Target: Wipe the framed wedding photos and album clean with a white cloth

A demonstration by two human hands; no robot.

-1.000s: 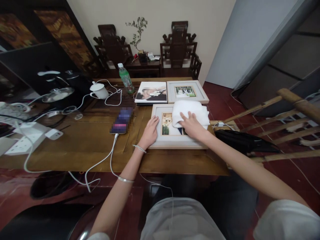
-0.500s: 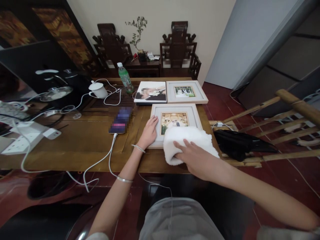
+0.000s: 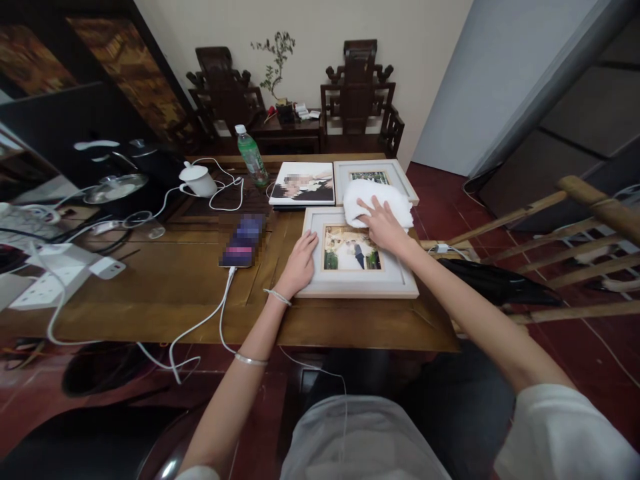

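Note:
A white-framed photo point(image 3: 357, 285) lies flat on the wooden table point(image 3: 165, 293) in front of me. My left hand point(image 3: 300, 262) rests flat on the frame's left edge, fingers stretched out. My right hand point(image 3: 383, 223) presses down on a folded white cloth point(image 3: 376, 195) at the frame's far edge, fingers spread over it. The cloth overlaps a second framed photo point(image 3: 400, 179) behind. A photo print or album point(image 3: 303, 184) lies to the left of that one.
A phone point(image 3: 243, 240) on a white cable lies left of the frame. Farther left are a white cup point(image 3: 197, 180), a green bottle point(image 3: 251, 157), power strips point(image 3: 47, 280) and cables. A bamboo chair point(image 3: 560, 253) with a black bag point(image 3: 495, 283) stands at right.
My right hand slid the white cloth from the frame's middle to its near edge, then up to its far edge. My left hand stayed on the frame's left side.

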